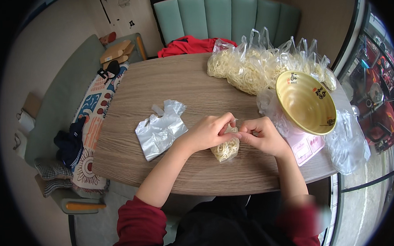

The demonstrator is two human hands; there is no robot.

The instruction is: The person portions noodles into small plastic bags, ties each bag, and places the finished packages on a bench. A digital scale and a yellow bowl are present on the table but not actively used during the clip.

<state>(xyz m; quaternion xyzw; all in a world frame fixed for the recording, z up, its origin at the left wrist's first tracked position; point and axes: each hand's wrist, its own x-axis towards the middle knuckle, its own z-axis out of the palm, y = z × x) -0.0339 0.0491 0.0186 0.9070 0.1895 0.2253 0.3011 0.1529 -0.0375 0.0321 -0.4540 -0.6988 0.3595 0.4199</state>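
Observation:
A small clear plastic bag of noodles [226,150] rests on the wooden table between my hands. My left hand [217,130] pinches the bag's gathered top from the left, with thumb and index finger. From the right, my right hand [261,135] pinches at the same top, its fingertips touching those of my left. A stack of flat plastic bags [161,131] lies left of my left forearm. To the right, a yellow bowl [306,101] sits tilted on a pink scale [305,149].
Several filled noodle bags [251,72] crowd the table's back right. A crumpled clear bag [346,143] lies at the right edge, and more thin plastic [270,106] left of the bowl. A red garment [193,45] is on the green bench [212,18] behind the table. A patterned cloth covers the left sofa.

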